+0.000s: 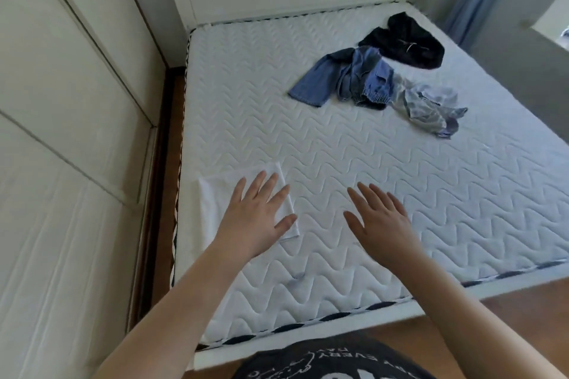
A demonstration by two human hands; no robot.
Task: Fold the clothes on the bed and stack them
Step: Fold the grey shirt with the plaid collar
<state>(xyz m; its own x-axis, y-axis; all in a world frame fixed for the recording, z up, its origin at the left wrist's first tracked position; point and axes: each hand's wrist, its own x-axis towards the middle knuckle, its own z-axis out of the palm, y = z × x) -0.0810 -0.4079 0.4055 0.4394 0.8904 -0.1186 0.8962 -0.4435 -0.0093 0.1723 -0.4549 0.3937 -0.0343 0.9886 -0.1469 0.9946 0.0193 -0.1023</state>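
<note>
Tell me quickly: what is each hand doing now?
Left hand: open, flat on the folded white cloth.
Right hand: open, holding nothing.

folded cloth (221,194) near-left on mattress (338,163); jeans (345,77), hoodie (406,40), shirt (431,104) far right.

My left hand (255,212) lies flat over the folded white cloth (221,194). My right hand (381,218) is spread, perhaps hovering above the mattress (308,138).

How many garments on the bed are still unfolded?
3, bunched at the far right: black garment farthest, blue denim garment in the middle, pale grey garment nearest. More may hide underneath.
</note>
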